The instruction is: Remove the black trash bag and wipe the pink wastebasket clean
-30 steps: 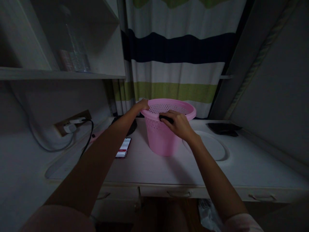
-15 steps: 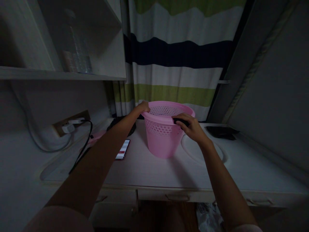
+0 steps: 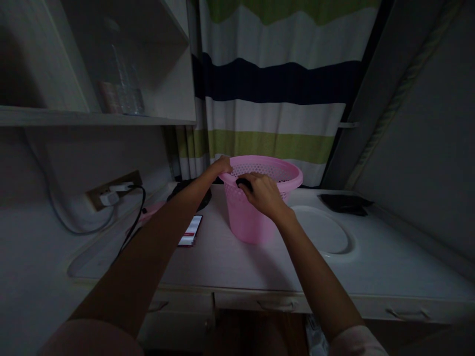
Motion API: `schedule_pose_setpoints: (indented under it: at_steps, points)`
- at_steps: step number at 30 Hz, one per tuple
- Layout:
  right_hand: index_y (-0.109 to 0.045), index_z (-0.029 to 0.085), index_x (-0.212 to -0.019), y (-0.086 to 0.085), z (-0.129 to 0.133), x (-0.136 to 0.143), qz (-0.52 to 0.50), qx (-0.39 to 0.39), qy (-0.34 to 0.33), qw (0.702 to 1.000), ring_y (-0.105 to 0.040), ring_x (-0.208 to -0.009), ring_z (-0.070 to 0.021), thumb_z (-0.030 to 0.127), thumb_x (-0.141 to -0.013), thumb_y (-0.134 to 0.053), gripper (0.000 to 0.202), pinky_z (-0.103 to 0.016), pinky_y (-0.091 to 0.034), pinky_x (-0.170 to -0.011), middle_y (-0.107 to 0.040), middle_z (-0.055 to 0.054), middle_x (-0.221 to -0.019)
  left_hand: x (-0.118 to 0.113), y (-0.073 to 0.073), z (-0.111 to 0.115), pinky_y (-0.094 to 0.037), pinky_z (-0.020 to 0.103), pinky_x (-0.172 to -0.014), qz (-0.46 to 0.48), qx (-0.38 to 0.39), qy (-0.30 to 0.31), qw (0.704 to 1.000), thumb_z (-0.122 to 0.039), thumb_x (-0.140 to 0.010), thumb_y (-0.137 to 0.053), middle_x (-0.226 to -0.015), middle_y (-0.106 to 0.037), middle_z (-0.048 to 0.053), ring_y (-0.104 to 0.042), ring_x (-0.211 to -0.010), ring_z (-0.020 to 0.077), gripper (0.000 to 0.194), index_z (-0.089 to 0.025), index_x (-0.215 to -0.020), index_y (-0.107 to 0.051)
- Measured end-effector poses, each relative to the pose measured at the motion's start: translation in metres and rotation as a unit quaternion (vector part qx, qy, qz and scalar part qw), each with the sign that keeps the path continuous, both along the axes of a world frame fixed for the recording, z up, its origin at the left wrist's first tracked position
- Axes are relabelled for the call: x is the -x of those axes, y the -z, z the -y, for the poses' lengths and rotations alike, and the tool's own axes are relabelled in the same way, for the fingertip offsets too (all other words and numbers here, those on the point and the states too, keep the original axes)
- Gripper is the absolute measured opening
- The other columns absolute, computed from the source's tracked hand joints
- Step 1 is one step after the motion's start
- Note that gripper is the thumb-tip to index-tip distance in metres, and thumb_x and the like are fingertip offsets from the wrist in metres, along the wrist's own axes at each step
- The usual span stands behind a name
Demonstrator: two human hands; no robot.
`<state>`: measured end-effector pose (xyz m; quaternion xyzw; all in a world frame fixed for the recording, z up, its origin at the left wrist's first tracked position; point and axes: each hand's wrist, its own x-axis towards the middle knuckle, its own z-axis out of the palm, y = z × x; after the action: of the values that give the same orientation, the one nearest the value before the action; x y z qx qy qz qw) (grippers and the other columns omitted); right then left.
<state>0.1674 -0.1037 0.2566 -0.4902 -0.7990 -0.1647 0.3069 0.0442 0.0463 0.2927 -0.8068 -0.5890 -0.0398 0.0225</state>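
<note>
A pink plastic basket (image 3: pixel 247 222) with a perforated upper band stands upright on the white desk. My left hand (image 3: pixel 223 165) is closed over the left side of its rim, with some fingertips hidden inside. At the near side of the rim, my right hand (image 3: pixel 261 192) grips a small black object (image 3: pixel 244 184) and holds it against the rim. What the black object is, I cannot make out. Behind my right forearm lies a white oval lid or tray (image 3: pixel 322 230).
Left of the basket lie a lit phone (image 3: pixel 192 230), a black item (image 3: pixel 202 200) and a pink item (image 3: pixel 150 210) near a cable. A black flat pouch (image 3: pixel 345 202) is at the right. A shelf (image 3: pixel 148 119) overhangs the left; a striped curtain (image 3: pixel 274 116) hangs behind.
My right hand has slid left along the near rim with the black object, closer to my left hand. My left hand keeps its hold. The view has shifted slightly.
</note>
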Motion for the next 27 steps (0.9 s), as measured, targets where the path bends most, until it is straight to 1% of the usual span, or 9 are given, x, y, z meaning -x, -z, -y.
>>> schedule_pose_setpoints:
  at_steps: [2,4,8,10,12,15,18,22,27]
  points:
    - [-0.052,0.015,-0.107,0.001,-0.001,-0.002,-0.023,0.002,0.011,1.0,-0.059,-0.082,-0.0219,0.028,-0.083,-0.045,0.028,-0.029,-0.039,-0.069,-0.064,-0.01,-0.09,0.0,0.0,-0.001,-0.044,0.022,-0.074,-0.004,-0.002,-0.012,1.0,-0.014,-0.073,-0.052,-0.117,-0.054,0.02,-0.055,-0.101,0.0222,0.05,-0.001,-0.12,-0.046]
    - [-0.05,0.015,-0.107,0.002,-0.001,-0.008,-0.043,0.01,-0.003,0.999,-0.059,-0.079,-0.0216,0.028,-0.082,-0.048,0.029,-0.029,-0.039,-0.066,-0.065,-0.009,-0.088,0.0,0.0,-0.002,-0.044,0.021,-0.074,-0.007,-0.007,-0.01,1.0,-0.014,-0.072,-0.052,-0.117,-0.054,0.02,-0.055,-0.101,0.0222,0.049,-0.001,-0.119,-0.048]
    - [-0.053,0.018,-0.097,0.001,0.001,-0.028,-0.087,0.024,-0.1,0.991,-0.059,-0.081,-0.0186,0.024,-0.08,-0.05,0.018,-0.028,-0.04,-0.069,-0.064,-0.006,-0.091,-0.001,0.001,-0.003,-0.045,0.021,-0.073,0.005,-0.009,-0.012,1.0,-0.014,-0.072,-0.053,-0.116,-0.054,0.021,-0.056,-0.1,0.0223,0.048,0.0,-0.118,-0.049]
    - [-0.054,0.018,-0.092,0.001,0.002,-0.043,-0.118,0.029,-0.146,0.982,-0.058,-0.081,-0.0175,0.023,-0.079,-0.052,0.014,-0.028,-0.041,-0.071,-0.063,-0.005,-0.089,-0.001,0.002,-0.003,-0.045,0.022,-0.073,0.017,-0.008,-0.021,1.0,-0.013,-0.073,-0.052,-0.117,-0.054,0.021,-0.056,-0.099,0.0224,0.048,0.0,-0.118,-0.049]
    - [-0.056,0.018,-0.088,0.002,0.002,-0.062,-0.142,0.026,-0.172,0.974,-0.057,-0.081,-0.0173,0.024,-0.077,-0.055,0.013,-0.029,-0.042,-0.073,-0.062,-0.005,-0.086,-0.002,0.002,-0.003,-0.045,0.022,-0.072,0.028,-0.005,-0.025,0.999,-0.012,-0.073,-0.052,-0.116,-0.054,0.021,-0.056,-0.099,0.0224,0.047,0.0,-0.118,-0.049]
    - [-0.058,0.018,-0.085,0.005,-0.001,-0.093,-0.164,0.003,-0.172,0.971,-0.056,-0.085,-0.0185,0.025,-0.074,-0.059,0.013,-0.032,-0.041,-0.079,-0.061,-0.005,-0.087,-0.003,0.002,-0.006,-0.045,0.022,-0.073,0.047,0.002,-0.031,0.998,-0.011,-0.072,-0.051,-0.115,-0.055,0.021,-0.057,-0.097,0.0227,0.046,-0.001,-0.117,-0.051]
    - [-0.058,0.02,-0.086,0.007,-0.005,-0.114,-0.184,0.021,-0.177,0.967,-0.057,-0.086,-0.019,0.028,-0.074,-0.059,0.014,-0.034,-0.042,-0.079,-0.062,-0.005,-0.089,-0.002,0.005,-0.01,-0.045,0.023,-0.073,0.066,-0.003,-0.038,0.997,-0.01,-0.072,-0.05,-0.113,-0.056,0.021,-0.057,-0.097,0.0236,0.045,-0.001,-0.115,-0.052]
    - [-0.059,0.019,-0.085,0.007,-0.008,-0.117,-0.196,0.053,-0.186,0.961,-0.058,-0.084,-0.0189,0.03,-0.073,-0.06,0.016,-0.033,-0.043,-0.077,-0.063,-0.005,-0.087,0.001,0.01,-0.011,-0.045,0.025,-0.074,0.127,-0.034,-0.053,0.99,-0.012,-0.075,-0.046,-0.111,-0.058,0.02,-0.057,-0.098,0.0236,0.04,-0.002,-0.113,-0.054]
    - [-0.058,0.018,-0.085,0.008,-0.007,-0.095,-0.198,0.042,-0.193,0.96,-0.057,-0.08,-0.0176,0.025,-0.075,-0.058,0.013,-0.031,-0.043,-0.074,-0.063,-0.005,-0.085,0.015,0.008,-0.006,-0.044,0.034,-0.081,0.175,-0.098,-0.103,0.974,-0.024,-0.082,-0.04,-0.111,-0.057,0.022,-0.054,-0.104,0.0274,0.035,-0.006,-0.108,-0.056]
